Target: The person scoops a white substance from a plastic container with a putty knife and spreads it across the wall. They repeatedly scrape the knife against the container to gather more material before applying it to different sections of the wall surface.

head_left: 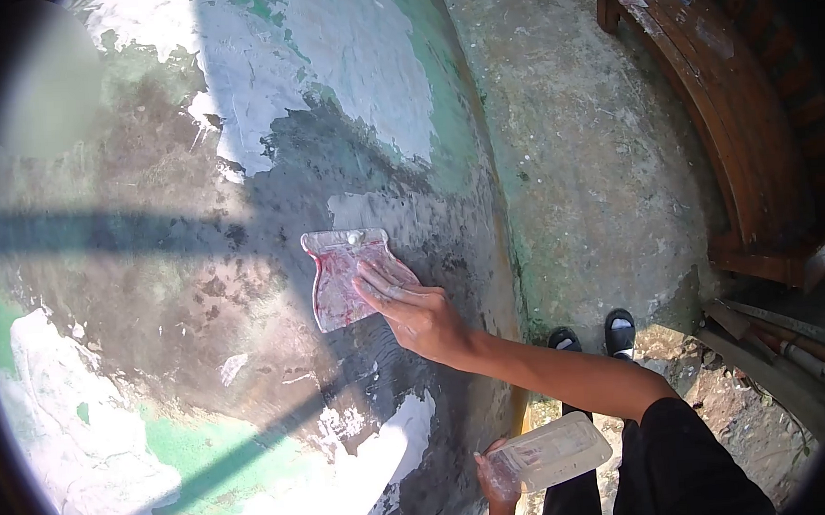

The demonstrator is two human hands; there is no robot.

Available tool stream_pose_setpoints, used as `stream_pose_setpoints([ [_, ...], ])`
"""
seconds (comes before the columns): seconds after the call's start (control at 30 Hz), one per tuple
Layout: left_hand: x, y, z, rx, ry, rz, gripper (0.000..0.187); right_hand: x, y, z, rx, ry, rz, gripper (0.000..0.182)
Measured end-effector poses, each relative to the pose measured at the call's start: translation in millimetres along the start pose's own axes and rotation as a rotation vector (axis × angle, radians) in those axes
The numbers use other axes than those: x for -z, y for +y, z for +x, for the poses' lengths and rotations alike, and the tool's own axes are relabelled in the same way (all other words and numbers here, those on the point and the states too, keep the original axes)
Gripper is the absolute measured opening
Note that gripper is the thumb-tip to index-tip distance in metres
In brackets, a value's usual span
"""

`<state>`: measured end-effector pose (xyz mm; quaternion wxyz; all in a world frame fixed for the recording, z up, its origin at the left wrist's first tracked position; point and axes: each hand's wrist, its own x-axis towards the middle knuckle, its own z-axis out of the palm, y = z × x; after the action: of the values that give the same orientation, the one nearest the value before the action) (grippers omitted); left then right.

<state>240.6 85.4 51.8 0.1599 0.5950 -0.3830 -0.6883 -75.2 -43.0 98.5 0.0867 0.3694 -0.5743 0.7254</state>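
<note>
Against the patchy wall (pixel 270 209), a red and white plastic scraper (pixel 340 294) lies flat, smeared with pale paste. My right hand (pixel 413 309) holds it, with the fingers laid along its face and the thumb side hidden. Fresh grey paste coats the wall just above and right of the scraper. Lower down, my left hand (pixel 498 472) grips one end of a shallow cream tray (pixel 558 450), which has whitish residue inside.
A long brown wooden bench (pixel 736 119) stands on the concrete floor (pixel 594 155) at the right. Boards and poles (pixel 791 350) lie below it. My feet in dark sandals (pixel 620 331) are near the wall's base, beside rough, broken ground.
</note>
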Motion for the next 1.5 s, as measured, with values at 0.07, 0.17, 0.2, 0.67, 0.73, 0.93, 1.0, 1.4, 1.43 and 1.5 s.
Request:
stream_pose_setpoints([
  [0.07, 4.7, -1.1, -1.5, -0.018, 0.004, -0.002, 0.073, -3.7, -6.9, -12.9, 0.02, -0.061, -0.052, 0.06],
  [0.17, -14.2, 18.4, -13.5, -0.026, -0.068, -0.054, 0.072, 24.8, -28.8, -31.5, -0.058, -0.211, -0.018, 0.054],
  [0.2, -18.9, 22.8, -15.9, -0.033, -0.084, -0.07, 0.072, 37.8, -33.5, -34.1, -0.038, -0.22, -0.028, 0.054],
  [0.67, -116.7, 176.6, -82.9, -0.113, -0.345, -0.21, 0.048, 214.4, -245.6, 83.7, -0.507, -0.782, -0.176, 0.027],
  [0.73, -128.7, 207.3, -102.6, -0.093, -0.421, -0.19, 0.046, 216.1, -269.9, 100.4, -0.468, -0.854, -0.225, 0.03],
  [0.93, -139.2, 250.8, -153.4, -0.276, -0.484, -0.176, 0.046, 206.3, -328.7, 130.2, -0.171, -1.008, -0.663, 0.031],
  [1.0, -137.0, 257.7, -165.1, -0.361, -0.465, -0.109, 0.046, 204.9, -336.5, 132.4, -0.079, -0.993, -0.583, 0.034],
  [1.4, -125.2, 275.9, -183.8, -0.36, -0.298, -0.199, 0.051, 195.5, -365.9, 135.7, 0.03, -1.228, -0.615, 0.037],
  [1.43, -125.0, 277.9, -187.2, -0.349, -0.3, -0.246, 0.05, 194.4, -366.7, 133.0, 0.037, -1.231, -0.619, 0.037],
  [1.5, -122.4, 277.2, -189.6, -0.339, -0.301, -0.291, 0.049, 192.2, -365.3, 122.7, 0.159, -1.24, -0.567, 0.037],
])
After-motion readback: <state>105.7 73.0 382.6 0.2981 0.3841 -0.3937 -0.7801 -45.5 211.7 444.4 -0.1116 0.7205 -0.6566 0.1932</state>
